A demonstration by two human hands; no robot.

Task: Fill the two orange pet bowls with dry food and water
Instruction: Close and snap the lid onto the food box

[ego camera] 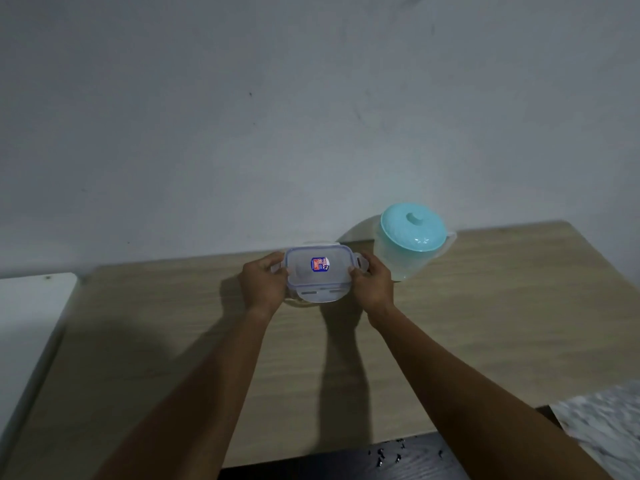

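On the wooden table [485, 323], toward its far edge, the left hand [263, 289] and right hand [372, 289] clasp the short ends of a clear lidded container [320, 277]; just beyond it to the right, a teal-lidded jug [412, 237] stands by the wall [242, 116]

Home: wooden table [485, 306], plastic jug [412, 240]

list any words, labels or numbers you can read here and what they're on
No text can be read in this view.
Clear container lid: a small red, white and blue sticker sits at its centre; it seems to carry print, but that is too small and blurred to read.
Jug with the turquoise lid: no label or marking shows.
Wooden table and wall: no writing, only small dark marks on the wall.
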